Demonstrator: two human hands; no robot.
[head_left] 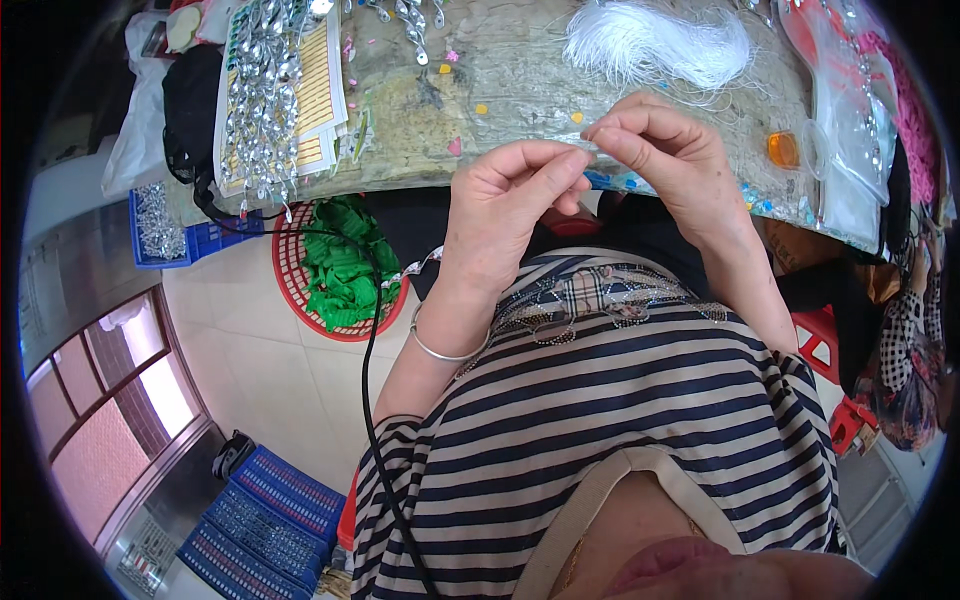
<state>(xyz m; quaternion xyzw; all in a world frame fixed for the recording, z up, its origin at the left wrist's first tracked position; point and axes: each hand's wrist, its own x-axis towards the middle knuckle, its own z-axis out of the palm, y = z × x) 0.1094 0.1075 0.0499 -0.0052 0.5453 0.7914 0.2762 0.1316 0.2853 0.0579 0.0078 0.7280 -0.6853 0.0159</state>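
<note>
My left hand (512, 205) and my right hand (668, 150) meet near the front edge of the table (420, 135), thumbs pressed to fingertips. Whatever lies between the fingertips is too fine to make out. Beyond my right hand, a loose bundle of white thread (660, 45) is spread on the worn tabletop. Strands of silvery faceted beads (265, 90) lie over a patterned sheet (318, 85) at the left. To the right sits a small amber-coloured round piece (783, 150), beside a clear ring-shaped item (815, 150).
A red basket (285, 270) holding green cloth (345, 265) stands below the table's left side. Near it is a blue tray (215, 240) with clear beads. A black cable (368, 370) runs down by my left arm. Plastic bags (840, 80) lie at the right end.
</note>
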